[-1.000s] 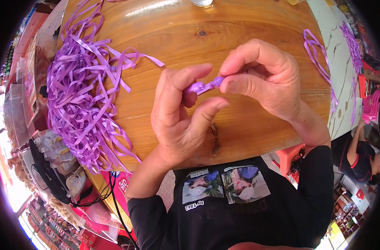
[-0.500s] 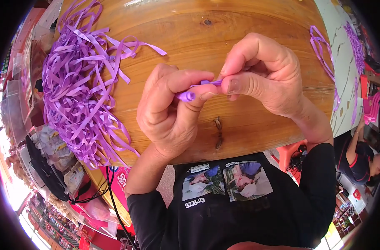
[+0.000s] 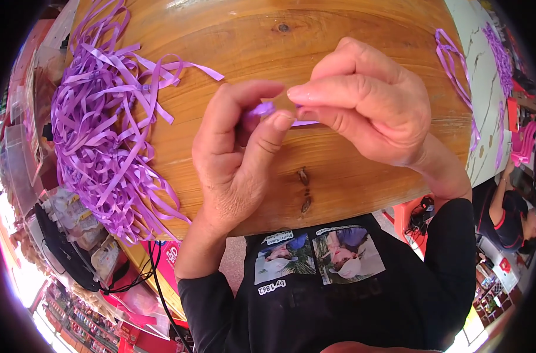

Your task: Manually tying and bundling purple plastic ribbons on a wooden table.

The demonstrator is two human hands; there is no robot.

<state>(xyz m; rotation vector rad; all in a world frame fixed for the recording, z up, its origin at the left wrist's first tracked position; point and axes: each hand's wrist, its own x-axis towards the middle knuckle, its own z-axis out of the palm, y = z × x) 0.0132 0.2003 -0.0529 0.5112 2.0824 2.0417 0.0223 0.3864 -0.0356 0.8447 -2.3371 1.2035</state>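
Purple ribbon piece (image 3: pixel 261 109): bunched and curled, held above the table between thumb and fingers of the left hand; partly hidden.
Left hand (image 3: pixel 224 153), grip: loosely curled around the bunched ribbon; parted at index fingertip and thumb tip; turned toward the right hand.
Right hand (image 3: pixel 376 97), grip: pinched together at index finger and thumb — on a small visible bit of purple ribbon, mostly covered.
Hand spacing: close together at the fingertips; contact not certain.
Ribbon strip (image 3: pixel 306 123): visible as a short flat length just below the right thumb; not traceable to the bunched part.
Table (image 3: pixel 232 35): wooden, brown, marked with dark knots; extending beneath both hands.
Ribbon pile (image 3: pixel 103 129): purple, heaped and tangled at the left side of the table.
Ribbon strands (image 3: pixel 453 59): laid along the right edge of the table.
White surface (image 3: pixel 481 135): marbled, just beside the table at right; carrying more purple ribbons (image 3: pixel 498 59).
Co-worker (image 3: pixel 506 217): at far right, in dark clothing with red trim — with one arm extended toward pink items (image 3: pixel 522 144).
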